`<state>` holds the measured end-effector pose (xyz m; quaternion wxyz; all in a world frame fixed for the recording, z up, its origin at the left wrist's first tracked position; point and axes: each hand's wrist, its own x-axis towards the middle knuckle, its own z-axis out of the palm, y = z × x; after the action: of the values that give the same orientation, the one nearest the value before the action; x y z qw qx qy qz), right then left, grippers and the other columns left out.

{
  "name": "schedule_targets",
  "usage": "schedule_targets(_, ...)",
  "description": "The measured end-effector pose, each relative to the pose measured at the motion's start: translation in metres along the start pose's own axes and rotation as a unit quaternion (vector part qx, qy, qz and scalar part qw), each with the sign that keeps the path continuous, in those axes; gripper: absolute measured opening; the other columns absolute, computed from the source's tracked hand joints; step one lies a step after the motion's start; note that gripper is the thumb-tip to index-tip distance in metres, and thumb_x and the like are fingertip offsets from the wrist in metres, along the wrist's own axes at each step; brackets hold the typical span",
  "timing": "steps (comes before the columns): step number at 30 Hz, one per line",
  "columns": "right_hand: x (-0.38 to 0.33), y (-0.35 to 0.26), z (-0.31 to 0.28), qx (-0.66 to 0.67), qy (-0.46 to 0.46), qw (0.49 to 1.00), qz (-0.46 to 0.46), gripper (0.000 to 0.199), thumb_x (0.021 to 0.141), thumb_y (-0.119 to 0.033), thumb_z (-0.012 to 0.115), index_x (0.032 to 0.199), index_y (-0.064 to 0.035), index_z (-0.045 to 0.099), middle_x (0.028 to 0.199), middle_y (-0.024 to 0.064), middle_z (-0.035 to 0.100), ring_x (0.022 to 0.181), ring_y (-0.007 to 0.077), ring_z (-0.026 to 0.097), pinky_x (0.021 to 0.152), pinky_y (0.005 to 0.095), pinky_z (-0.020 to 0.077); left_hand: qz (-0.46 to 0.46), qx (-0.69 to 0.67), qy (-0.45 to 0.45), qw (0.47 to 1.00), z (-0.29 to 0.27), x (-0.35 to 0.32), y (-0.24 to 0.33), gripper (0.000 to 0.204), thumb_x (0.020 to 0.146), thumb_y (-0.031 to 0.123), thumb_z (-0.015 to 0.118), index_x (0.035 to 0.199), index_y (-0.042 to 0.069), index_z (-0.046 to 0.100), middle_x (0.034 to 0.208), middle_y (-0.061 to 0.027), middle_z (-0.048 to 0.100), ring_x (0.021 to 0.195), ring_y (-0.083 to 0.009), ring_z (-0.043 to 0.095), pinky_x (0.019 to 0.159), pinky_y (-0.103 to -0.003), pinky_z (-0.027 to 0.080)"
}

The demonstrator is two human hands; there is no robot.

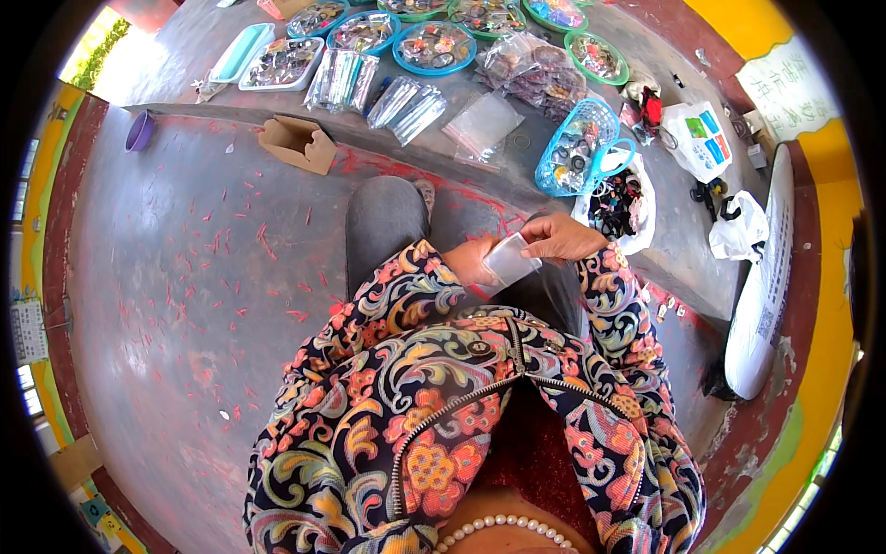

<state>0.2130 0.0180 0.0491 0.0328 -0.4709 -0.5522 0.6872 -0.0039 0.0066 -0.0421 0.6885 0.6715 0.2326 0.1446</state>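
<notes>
A small clear plastic bag (510, 258) is held between both hands above my lap. My left hand (469, 262) grips its lower left side, partly hidden behind the bag. My right hand (561, 238) pinches its upper right edge with the fingers closed on it. Just beyond my right hand lies a white bag full of small dark items (616, 201). A blue plastic basket (574, 148) with more small items stands beside it. My knee in grey trousers (383, 222) points toward the raised floor step.
Several round blue and green trays (434, 48) with small items, a white tray (280, 65) and packs of clear bags (406, 106) lie on the raised floor. An open cardboard box (297, 141), a purple bowl (139, 131) and white bags (699, 138) lie around.
</notes>
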Motion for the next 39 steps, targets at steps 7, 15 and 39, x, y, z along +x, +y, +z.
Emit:
schedule_targets(7,0.015,-0.018,-0.003,-0.113,-0.033,0.993,0.014,0.028,0.07,-0.023,0.065,0.088,-0.0014,0.061,0.06,-0.0028,0.052,0.047,0.0057,0.043,0.041,0.0223,0.03,-0.066,0.067,0.02,0.995,-0.002,-0.006,0.013,0.058,0.064,0.009,0.067,0.116,0.003,0.042,0.105,-0.0105,0.053,0.101,-0.0196,0.051,0.087,-0.031,0.038)
schedule_targets(15,0.071,0.026,-0.043,0.103,0.107,0.985,0.082,0.016,0.074,-0.018,0.063,0.079,-0.0032,0.06,0.049,-0.0013,0.044,0.033,0.0055,0.033,0.032,0.0219,0.0202,-0.082,0.052,0.398,0.912,-0.003,-0.008,0.01,0.053,0.071,0.009,0.059,0.118,0.001,0.039,0.116,-0.015,0.049,0.105,-0.0248,0.05,0.087,-0.031,0.039)
schedule_targets(39,0.129,0.044,-0.036,0.597,0.209,0.772,-0.066,0.048,0.086,-0.042,0.046,0.1,0.0036,0.05,0.083,0.013,0.058,0.066,0.0163,0.053,0.056,0.0238,0.0454,-0.057,-0.042,0.298,0.952,0.012,-0.005,0.009,0.02,0.08,0.016,0.053,0.092,0.001,0.059,0.075,-0.0034,0.06,0.062,-0.0077,0.053,0.052,-0.023,0.043)
